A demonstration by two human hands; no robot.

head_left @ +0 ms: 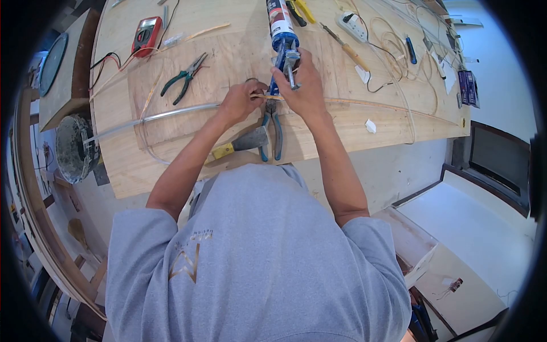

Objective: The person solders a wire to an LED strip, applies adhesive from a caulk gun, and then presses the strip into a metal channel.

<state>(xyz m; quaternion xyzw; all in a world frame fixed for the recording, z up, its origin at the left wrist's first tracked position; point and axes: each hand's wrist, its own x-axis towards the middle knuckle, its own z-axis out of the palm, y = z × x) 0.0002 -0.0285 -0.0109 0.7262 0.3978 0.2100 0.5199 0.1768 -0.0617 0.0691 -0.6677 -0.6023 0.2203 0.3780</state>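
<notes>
My right hand (303, 85) is wrapped about the handle end of a blue caulking gun (285, 43), which carries a white, red and dark cartridge. With bent fingers, my left hand (244, 98) pinches a thin yellowish strip (272, 97) just below the gun's handle. That strip runs on to the right across the board. Under my left wrist passes a long, pale, shiny channel (176, 112). Blue-handled pliers (277, 134) lie right below my hands, beside a hammer (250, 139) with a yellow grip. The exact contact of my right fingertips is partly hidden.
On the wooden board lie green-handled pliers (184, 80), a red multimeter (148, 35), a soldering iron (347, 48), a white power strip (353, 27), a blue screwdriver (411, 50) and loose cables. A round, dirty container (74, 149) stands off the left edge.
</notes>
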